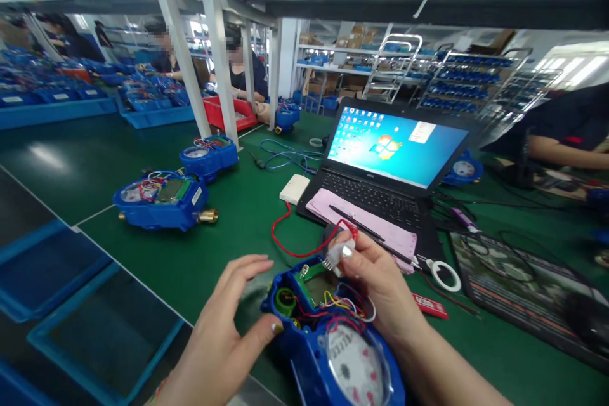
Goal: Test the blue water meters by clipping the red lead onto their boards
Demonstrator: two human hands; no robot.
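A blue water meter (pixel 333 342) with an open electronics bay and a round dial lies at the near edge of the green bench. My left hand (pixel 223 330) rests against its left side, thumb on the housing and fingers spread above the mat. My right hand (pixel 375 285) reaches over the meter and pinches a small white connector (pixel 340 254) just above the green circuit board. A red wire (pixel 290 235) loops from that connector towards a white box (pixel 295 189) beside the laptop. Coloured wires fill the open bay.
An open laptop (pixel 390 165) with a pink sheet (pixel 366 225) and a pen on it stands behind the meter. Two more blue meters (pixel 164 200) (pixel 209 155) lie at left. Blue trays (pixel 95 330) sit lower left. A dark mat (pixel 523 279) lies right. Other people work beyond.
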